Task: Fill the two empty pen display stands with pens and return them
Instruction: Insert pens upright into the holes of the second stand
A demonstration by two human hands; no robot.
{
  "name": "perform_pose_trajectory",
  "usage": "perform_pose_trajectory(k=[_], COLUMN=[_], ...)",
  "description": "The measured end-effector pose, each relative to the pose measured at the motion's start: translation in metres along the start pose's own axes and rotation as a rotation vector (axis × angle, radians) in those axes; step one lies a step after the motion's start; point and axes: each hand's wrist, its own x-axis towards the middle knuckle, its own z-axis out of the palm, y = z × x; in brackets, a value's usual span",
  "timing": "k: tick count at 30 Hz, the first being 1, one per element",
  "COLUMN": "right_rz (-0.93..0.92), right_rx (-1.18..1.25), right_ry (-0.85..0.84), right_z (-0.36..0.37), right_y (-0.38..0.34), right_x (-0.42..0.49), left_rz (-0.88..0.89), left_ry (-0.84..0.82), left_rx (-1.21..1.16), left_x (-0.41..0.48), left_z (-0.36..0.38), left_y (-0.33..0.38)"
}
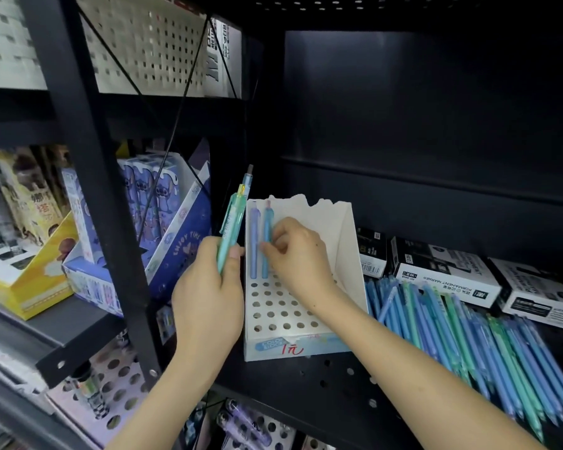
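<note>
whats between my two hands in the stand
A purple pen standing in the pen stand, between left hand and right hand, seen in the head view.

One white display stand (309,302) — two pens slotted in it, a purple pen (253,241) and a blue pen (267,227). At least two spare pens (230,230) gripped in the left hand (208,293). Three black-and-white marker boxes (446,271). Loose pile of pens (468,339) — too many to count.

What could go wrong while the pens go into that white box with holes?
The blue pen pinched by the right hand might miss its hole and tip against its neighbour. The spare pens stick far out of the left hand and could slip. The stand might slide if pushed.
</note>
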Motion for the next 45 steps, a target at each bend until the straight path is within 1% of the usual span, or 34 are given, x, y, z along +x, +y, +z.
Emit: perform_pose_trajectory(k=[4,5,7,8,9,11,13,15,17,18,20,22,24,26,29,32,35,40,43,45], right_rz=[0.046,0.056,0.058,0.061,0.065,0.088,0.069,0.062,0.093,0.112,0.135,0.134,0.104,0.080,0.069,0.068,0.091,0.143,0.180,0.181], right_rx=[-0.048,-0.057,-0.035,0.038,0.174,0.484,0.605,0.661,0.713,0.737,0.778,0.734,0.610,0.497,0.398,0.344,0.293,0.138,0.090,0.025], right_ry=[-0.075,-0.075,-0.008,0.026,0.038,-0.045,-0.136,-0.149,-0.112,-0.074,0.054,0.203,0.263,0.243,0.227,0.239,0.210,0.077,0.005,0.001], right_z=[-0.007,-0.011,-0.025,-0.034,-0.043,-0.061,-0.071,-0.074,-0.077,-0.079,-0.088,-0.093,-0.089,-0.075,-0.052,-0.034,-0.022,-0.016,-0.019,-0.024], right_y=[0.000,0.000,-0.005,-0.007,-0.011,-0.017,-0.018,-0.015,-0.012,-0.011,-0.010,-0.007,-0.006,-0.006,-0.005,-0.002,0.002,0.005,0.004,0.003], right_x=[-0.006,-0.008,-0.010,-0.010,-0.011,-0.014,-0.019,-0.022,-0.022,-0.022,-0.019,-0.016,-0.013,-0.012,-0.009,-0.005,-0.005,-0.011,-0.011,-0.012], left_rz=[-0.029,-0.030,-0.031,-0.031,-0.030,-0.012,-0.019,-0.054,-0.074,-0.077,-0.072,-0.067,-0.074,-0.082,-0.086,-0.071,-0.046,-0.023,0.002,0.022], left_ry=[0.006,0.006,-0.036,-0.083,-0.144,-0.283,-0.403,-0.490,-0.530,-0.521,-0.444,-0.352,-0.286,-0.248,-0.226,-0.220,-0.242,-0.286,-0.300,-0.322], left_rx=[-0.040,-0.061,-0.114,-0.150,-0.191,-0.260,-0.322,-0.390,-0.430,-0.434,-0.412,-0.387,-0.367,-0.370,-0.373,-0.380,-0.385,-0.392,-0.410,-0.411], left_x=[0.004,0.004,0.004,0.005,0.005,0.007,0.008,0.009,0.009,0.009,0.011,0.013,0.017,0.019,0.018,0.016,0.016,0.019,0.021,0.021], left_z=[-0.003,-0.004,-0.007,-0.007,-0.008,-0.007,-0.005,-0.003,-0.002,-0.001,-0.001,-0.002,-0.005,-0.006,-0.006,-0.006,-0.006,-0.003,-0.002,-0.002], left_y=[0.004,0.005,0.010,0.012,0.014,0.018,0.022,0.025,0.026,0.026,0.024,0.020,0.014,0.009,0.004,0.002,0.002,0.002,0.003,0.003])
